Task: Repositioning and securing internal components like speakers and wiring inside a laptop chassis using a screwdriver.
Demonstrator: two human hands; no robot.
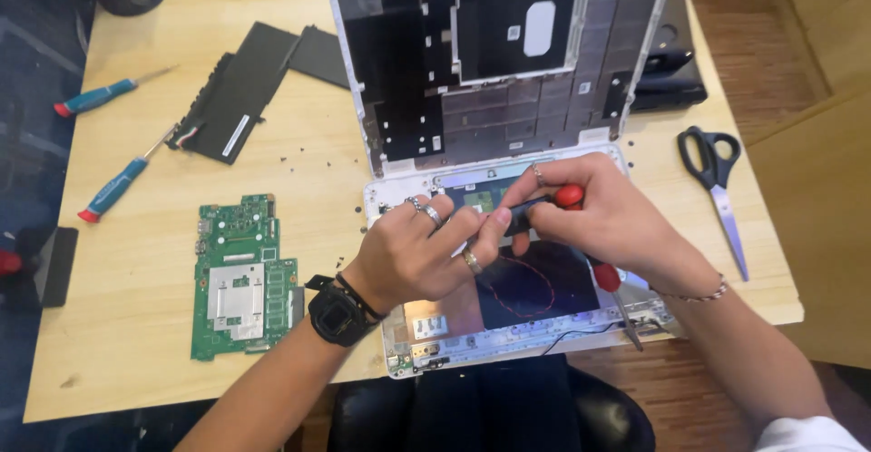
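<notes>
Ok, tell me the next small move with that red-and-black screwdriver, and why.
Probably steady the tip and seat it squarely before turning. The right hand grips the red-and-black screwdriver over the opened white laptop base, and the left hand pinches its front end. The fingers hide the tip, so whether it sits in a screw cannot be told. Loose screws lie scattered on the wooden table.

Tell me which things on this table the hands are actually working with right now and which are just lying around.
In use:
- left hand and right hand, both on the red-and-black screwdriver
- opened white laptop shell

Lying about:
- green circuit board
- black battery pack
- two blue-handled screwdrivers
- black scissors
</notes>
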